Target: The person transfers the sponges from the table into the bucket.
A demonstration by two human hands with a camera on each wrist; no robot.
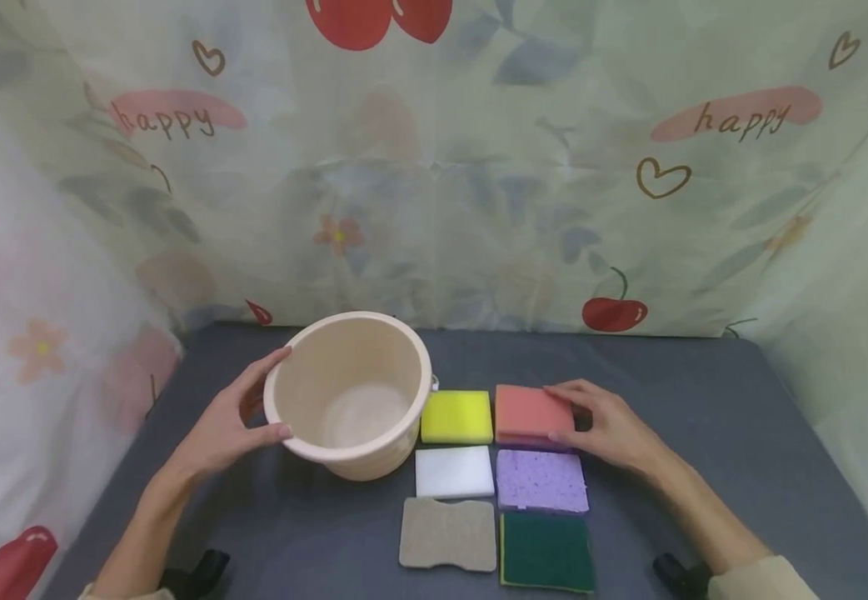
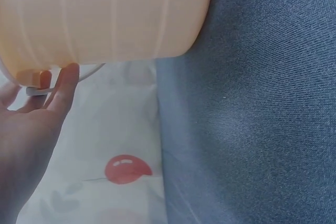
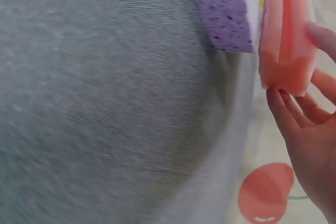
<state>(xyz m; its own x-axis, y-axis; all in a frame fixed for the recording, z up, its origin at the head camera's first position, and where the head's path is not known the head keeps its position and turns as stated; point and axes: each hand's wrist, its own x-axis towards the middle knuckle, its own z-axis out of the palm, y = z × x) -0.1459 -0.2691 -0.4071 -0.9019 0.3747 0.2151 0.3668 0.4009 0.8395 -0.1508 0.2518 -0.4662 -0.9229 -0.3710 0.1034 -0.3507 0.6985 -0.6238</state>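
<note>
A cream bucket [image 1: 359, 454] stands tilted a little toward the camera on the left half of the table. My left hand [image 1: 220, 425] holds it by the left side of the rim; in the left wrist view the fingers [image 2: 64, 93] touch its wall beside the white handle [image 2: 94, 72]. On the right, my right hand [image 1: 606, 425] grips the right end of a pink sponge [image 1: 533, 411], thumb on one side and fingers on the other. The right wrist view shows the pink sponge [image 3: 287, 72] as two layers with a groove between them.
Beside the bucket lie a yellow sponge [image 1: 456, 417], a white sponge [image 1: 454, 472] and a grey notched pad [image 1: 447, 535]. Nearer than the pink one are a speckled purple sponge [image 1: 542, 481] and a dark green scouring sponge [image 1: 546, 550]. A printed curtain [image 1: 434, 242] hangs behind the dark table [image 1: 306, 533].
</note>
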